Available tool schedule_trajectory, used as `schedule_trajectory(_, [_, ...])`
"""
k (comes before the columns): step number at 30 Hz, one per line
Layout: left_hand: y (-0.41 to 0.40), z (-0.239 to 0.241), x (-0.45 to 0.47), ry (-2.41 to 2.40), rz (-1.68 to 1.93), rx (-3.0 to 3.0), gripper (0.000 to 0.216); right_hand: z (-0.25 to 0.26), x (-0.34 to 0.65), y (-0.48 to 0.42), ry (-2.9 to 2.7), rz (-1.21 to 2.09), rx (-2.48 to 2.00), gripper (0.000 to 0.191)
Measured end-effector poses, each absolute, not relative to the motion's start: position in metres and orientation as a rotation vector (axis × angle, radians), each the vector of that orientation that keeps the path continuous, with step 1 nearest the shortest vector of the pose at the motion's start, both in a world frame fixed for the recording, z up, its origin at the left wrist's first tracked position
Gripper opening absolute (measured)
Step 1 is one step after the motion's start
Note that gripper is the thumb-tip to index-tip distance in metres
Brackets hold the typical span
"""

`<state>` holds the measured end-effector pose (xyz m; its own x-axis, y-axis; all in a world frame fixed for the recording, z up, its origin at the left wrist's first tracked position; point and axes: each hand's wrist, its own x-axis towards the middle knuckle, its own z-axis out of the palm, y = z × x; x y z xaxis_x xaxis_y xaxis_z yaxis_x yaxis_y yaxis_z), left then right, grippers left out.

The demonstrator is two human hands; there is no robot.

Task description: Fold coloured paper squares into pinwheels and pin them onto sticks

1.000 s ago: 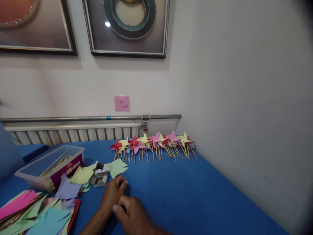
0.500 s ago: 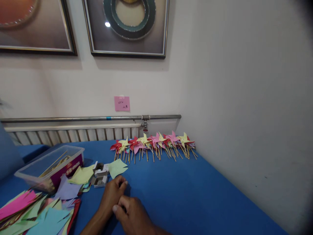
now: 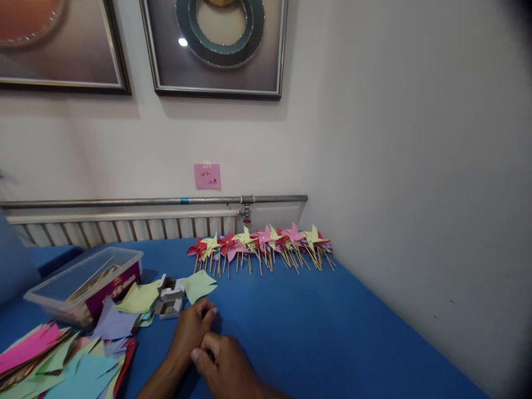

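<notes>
My left hand (image 3: 197, 320) rests on the blue table (image 3: 316, 332), its fingers loosely curled in with nothing showing in them. Against its wrist lies my right hand (image 3: 228, 361), also curled closed, thumb folded over; I see nothing in it. Just beyond the left hand is a light green paper square (image 3: 199, 285) with cut corners. Beside it stand small opened cardboard boxes (image 3: 169, 303) with tiny pieces inside. Yellow paper (image 3: 139, 297) and lilac paper sheets (image 3: 115, 320) lie to their left.
Paper pinwheels on sticks (image 3: 264, 241) lie in a row at the back. A clear plastic bin (image 3: 45, 291) with wooden sticks stands left. Stacks of coloured cut paper (image 3: 85, 374) fill the front left. Behind are a radiator (image 3: 124, 230) and a pipe; a wall (image 3: 415, 194) bounds the right.
</notes>
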<state>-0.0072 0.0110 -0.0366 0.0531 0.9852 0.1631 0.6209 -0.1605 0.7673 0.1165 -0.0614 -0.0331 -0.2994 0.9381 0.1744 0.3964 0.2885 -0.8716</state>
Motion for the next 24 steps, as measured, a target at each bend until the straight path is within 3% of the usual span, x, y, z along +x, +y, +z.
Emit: schedule_trajectory(24, [0.0130, -0.0426, -0.0087, 1.580, 0.967, 1.827, 0.025, -0.0298, 0.1173, -0.0625, -1.863, 0.968, -1.222, 0.025])
